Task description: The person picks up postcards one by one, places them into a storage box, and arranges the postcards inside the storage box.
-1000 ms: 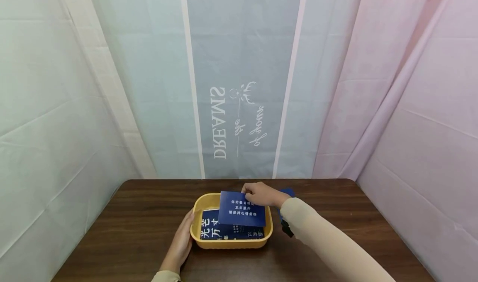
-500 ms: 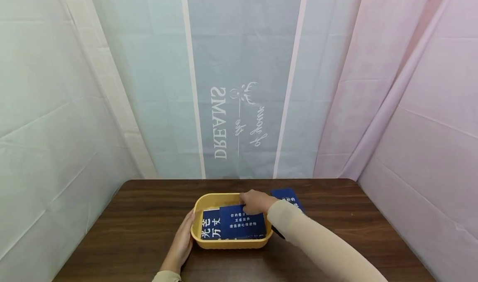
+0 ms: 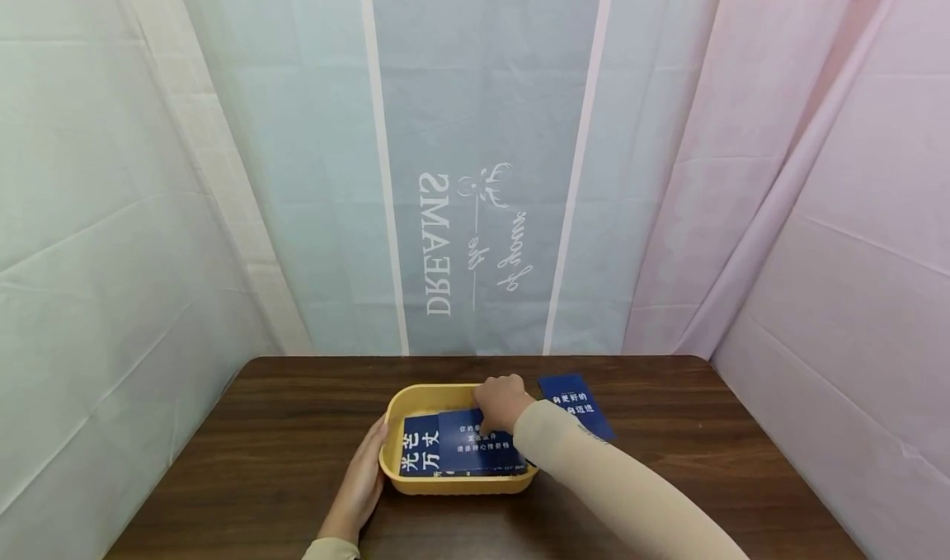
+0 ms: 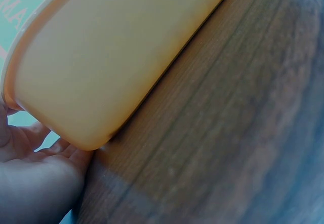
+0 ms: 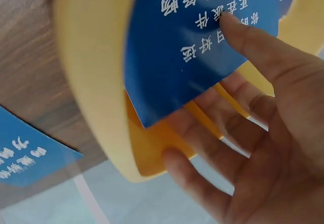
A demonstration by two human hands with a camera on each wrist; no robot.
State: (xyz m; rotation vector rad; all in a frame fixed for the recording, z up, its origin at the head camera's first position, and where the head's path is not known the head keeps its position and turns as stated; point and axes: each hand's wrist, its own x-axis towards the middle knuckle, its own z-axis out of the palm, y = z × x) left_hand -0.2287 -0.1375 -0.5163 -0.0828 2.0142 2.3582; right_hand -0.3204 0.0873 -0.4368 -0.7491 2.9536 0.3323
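A yellow plastic basin (image 3: 460, 484) stands on the table, with several dark blue cards printed in white characters inside. My left hand (image 3: 364, 477) rests against the basin's left end; in the left wrist view its fingers (image 4: 63, 147) touch the basin near the bottom corner. Over the basin's far right part, my right hand (image 3: 502, 402) holds the top blue card (image 3: 463, 453). The right wrist view shows the thumb (image 5: 253, 36) on the card's printed face and the other fingers under its edge. Another card (image 3: 420, 453) with larger characters shows at the left, partly covered.
Another blue card (image 3: 571, 399) lies on the brown wooden table (image 3: 297, 436), right of the basin and partly behind the right sleeve (image 3: 616, 477). Pale curtains (image 3: 475, 90) hang behind the table and along both sides.
The right hand has brought the top card down from above the rim into the basin, over the others. More of the card on the table now shows. The left hand has stayed put.
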